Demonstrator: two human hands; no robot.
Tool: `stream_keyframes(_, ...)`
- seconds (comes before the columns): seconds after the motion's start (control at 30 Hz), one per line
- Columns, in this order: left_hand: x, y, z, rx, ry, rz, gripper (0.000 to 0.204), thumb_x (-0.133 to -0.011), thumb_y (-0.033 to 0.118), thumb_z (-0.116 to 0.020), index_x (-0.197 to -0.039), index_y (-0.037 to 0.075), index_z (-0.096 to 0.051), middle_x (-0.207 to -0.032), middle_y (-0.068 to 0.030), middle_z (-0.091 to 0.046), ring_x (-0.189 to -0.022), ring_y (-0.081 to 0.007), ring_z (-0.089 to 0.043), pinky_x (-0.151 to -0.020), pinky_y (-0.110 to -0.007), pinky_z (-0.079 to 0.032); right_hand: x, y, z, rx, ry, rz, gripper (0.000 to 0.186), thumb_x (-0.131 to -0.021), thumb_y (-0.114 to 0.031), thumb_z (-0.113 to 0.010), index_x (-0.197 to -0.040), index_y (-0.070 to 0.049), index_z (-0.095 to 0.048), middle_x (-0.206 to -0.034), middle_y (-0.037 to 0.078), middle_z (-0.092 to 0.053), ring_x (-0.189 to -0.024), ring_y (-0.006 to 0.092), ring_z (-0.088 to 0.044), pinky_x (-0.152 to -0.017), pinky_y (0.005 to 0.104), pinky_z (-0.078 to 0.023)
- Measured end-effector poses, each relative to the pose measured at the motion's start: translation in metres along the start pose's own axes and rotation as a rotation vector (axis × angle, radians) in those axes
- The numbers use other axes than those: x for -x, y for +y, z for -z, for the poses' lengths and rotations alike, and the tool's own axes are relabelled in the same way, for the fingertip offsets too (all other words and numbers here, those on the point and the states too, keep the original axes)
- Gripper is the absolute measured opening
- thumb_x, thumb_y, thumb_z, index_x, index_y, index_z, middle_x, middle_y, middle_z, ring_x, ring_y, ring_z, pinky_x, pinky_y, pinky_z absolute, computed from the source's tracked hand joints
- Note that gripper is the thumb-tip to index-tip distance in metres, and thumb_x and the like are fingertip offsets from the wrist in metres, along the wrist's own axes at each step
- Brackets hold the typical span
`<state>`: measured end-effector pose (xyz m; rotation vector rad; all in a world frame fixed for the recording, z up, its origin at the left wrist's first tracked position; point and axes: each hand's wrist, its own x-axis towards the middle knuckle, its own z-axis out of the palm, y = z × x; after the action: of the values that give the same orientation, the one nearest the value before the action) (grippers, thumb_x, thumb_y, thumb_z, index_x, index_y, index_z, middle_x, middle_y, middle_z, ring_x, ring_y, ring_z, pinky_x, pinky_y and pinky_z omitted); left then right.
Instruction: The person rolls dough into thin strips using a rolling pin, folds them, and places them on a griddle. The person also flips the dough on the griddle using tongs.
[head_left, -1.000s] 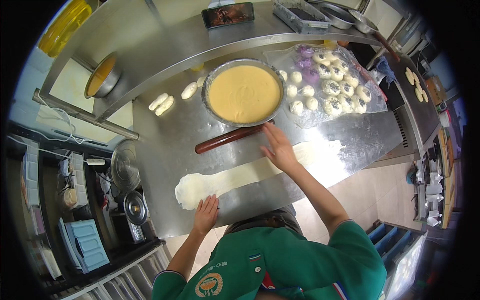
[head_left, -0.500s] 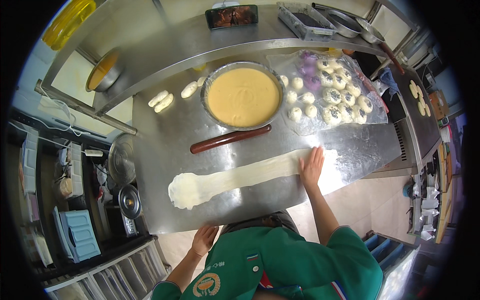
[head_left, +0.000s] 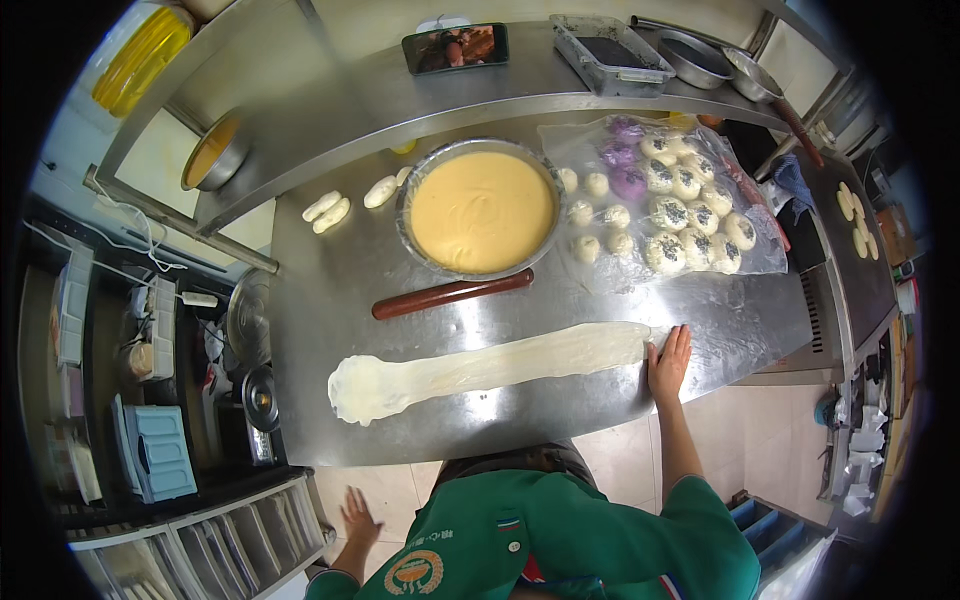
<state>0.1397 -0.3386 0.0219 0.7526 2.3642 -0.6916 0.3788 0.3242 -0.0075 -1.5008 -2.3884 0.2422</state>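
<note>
A long, thin strip of pale dough [head_left: 500, 366] lies across the steel worktable, rounded and wider at its left end. My right hand [head_left: 670, 364] rests at the strip's right tip, its fingers stretched out over the end and the metal. Off the table's front edge, my left hand [head_left: 358, 518] hangs over the floor with fingers spread and nothing in it. A dark red-brown rolling pin [head_left: 453, 294] lies behind the strip, close against a large metal bowl of yellow batter [head_left: 482, 213].
Several dough balls with dark seeds [head_left: 668, 213], plain small balls and purple pieces lie under clear plastic at the back right. Small dough rolls [head_left: 331, 214] sit at the back left. A shelf above holds a phone [head_left: 455, 48], a plastic tub [head_left: 612, 55] and metal bowls.
My right hand has slid rightward to the dough's tip, and the strip's right end reaches farther right. My left hand has moved from the table edge down and left, opening its fingers.
</note>
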Motion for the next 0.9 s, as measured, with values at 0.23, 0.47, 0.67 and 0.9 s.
stream_keyframes(0.23,-0.109,-0.018,0.096,0.612,0.79,0.112,0.075,-0.096,0.029,-0.056,-0.154,-0.001,-0.019,-0.16,-0.0237,-0.016,-0.147,-0.039,-0.019,-0.119,-0.05,-0.018,0.012,-0.016,-0.016,-0.112,0.141,0.009,0.052,-0.096,-0.014,-0.055,-0.139,0.011,-0.04,-0.15,0.029,-0.035,-0.139,0.046,-0.031,-0.116,0.0491,-0.026)
stream_keyframes(0.47,-0.199,0.021,0.153,0.549,0.635,0.046,0.074,-0.096,0.033,-0.054,-0.156,0.006,-0.019,-0.163,-0.0119,-0.018,-0.15,-0.0294,-0.017,-0.121,-0.053,-0.009,0.007,-0.03,0.0,-0.06,0.194,0.182,0.044,-0.096,-0.006,-0.049,-0.139,0.004,-0.046,-0.142,0.027,-0.046,-0.132,0.0455,-0.042,-0.113,0.048,-0.032)
stream_keyframes(0.67,-0.2,0.001,0.141,0.51,0.673,0.015,0.076,-0.095,0.034,-0.055,-0.155,0.005,-0.02,-0.162,-0.0122,-0.02,-0.15,-0.0285,-0.017,-0.121,-0.051,-0.008,0.009,-0.03,-0.001,-0.349,0.102,0.14,0.036,-0.096,-0.003,-0.049,-0.131,0.003,-0.055,-0.139,0.025,-0.05,-0.131,0.0408,-0.045,-0.11,0.0447,-0.036)
stream_keyframes(0.9,-0.191,0.0,0.139,0.54,0.682,0.032,0.077,-0.093,0.034,-0.058,-0.155,0.004,-0.021,-0.162,-0.0134,-0.02,-0.15,-0.0283,-0.018,-0.121,-0.05,-0.009,0.001,-0.026,0.002,-0.358,0.123,0.178,0.029,-0.088,0.003,-0.055,-0.116,0.002,-0.063,-0.12,0.02,-0.06,-0.112,0.0365,-0.055,-0.098,0.0426,-0.044)
